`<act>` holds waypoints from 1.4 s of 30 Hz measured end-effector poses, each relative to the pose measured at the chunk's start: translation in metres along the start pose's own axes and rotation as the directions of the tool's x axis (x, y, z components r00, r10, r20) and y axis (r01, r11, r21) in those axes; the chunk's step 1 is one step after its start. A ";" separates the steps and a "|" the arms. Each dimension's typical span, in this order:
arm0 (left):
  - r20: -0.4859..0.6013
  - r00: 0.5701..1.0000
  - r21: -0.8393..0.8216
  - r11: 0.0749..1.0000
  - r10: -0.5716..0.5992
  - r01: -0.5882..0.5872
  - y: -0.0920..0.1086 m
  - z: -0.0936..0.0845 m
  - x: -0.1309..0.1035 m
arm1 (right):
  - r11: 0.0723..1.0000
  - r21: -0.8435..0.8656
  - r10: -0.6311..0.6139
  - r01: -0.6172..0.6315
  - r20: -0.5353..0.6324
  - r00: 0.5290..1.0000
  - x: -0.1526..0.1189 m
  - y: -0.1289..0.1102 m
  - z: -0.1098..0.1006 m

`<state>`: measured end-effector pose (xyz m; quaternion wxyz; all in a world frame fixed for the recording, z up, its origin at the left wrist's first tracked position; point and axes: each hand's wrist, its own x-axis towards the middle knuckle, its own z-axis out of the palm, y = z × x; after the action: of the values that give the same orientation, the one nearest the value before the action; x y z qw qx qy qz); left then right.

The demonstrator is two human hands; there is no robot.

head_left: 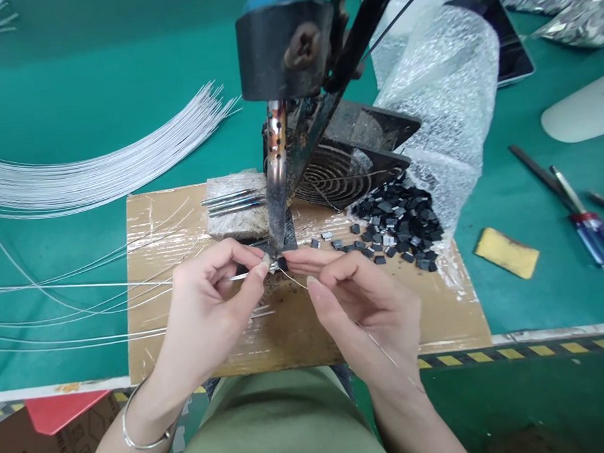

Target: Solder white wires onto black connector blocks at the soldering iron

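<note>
My left hand pinches a white wire close to its end, thumb and forefinger pressed together. Just right of those fingertips sits a small black part, directly below the tip of a mounted soldering iron. A thin strand of solder wire runs from beneath the tip into my right hand and out along the wrist. My right fingertips reach the black part's right side. Whether wire and part are joined is hidden by the fingers.
Loose black parts are heaped on the cardboard by a fan. A bundle of white wires lies at left. Right of the board are a yellow sponge, a screwdriver and bubble wrap.
</note>
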<state>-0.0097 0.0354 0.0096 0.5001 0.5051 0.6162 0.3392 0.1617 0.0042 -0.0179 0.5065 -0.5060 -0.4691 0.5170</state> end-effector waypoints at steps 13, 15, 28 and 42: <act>-0.029 0.999 0.001 0.999 0.042 -0.042 0.008 -0.001 0.006 | 0.997 0.079 -0.004 0.007 -0.038 0.999 0.006 -0.003 0.004; -0.035 0.998 0.009 0.999 0.051 -0.051 0.009 -0.001 0.006 | 0.997 0.080 -0.007 0.010 -0.041 0.999 0.007 -0.003 0.005; -0.048 0.996 -0.034 0.997 0.070 -0.072 0.010 -0.002 0.008 | 0.993 0.110 -0.022 0.028 -0.058 0.998 0.009 -0.006 0.008; -0.041 0.997 -0.020 0.998 0.060 -0.060 0.011 -0.004 0.006 | 0.994 0.098 -0.038 0.044 -0.068 0.997 0.009 -0.007 0.008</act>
<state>-0.0102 0.0442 0.0193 0.4822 0.5111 0.6073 0.3707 0.1539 0.0135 -0.0113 0.5567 -0.4872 -0.4362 0.5123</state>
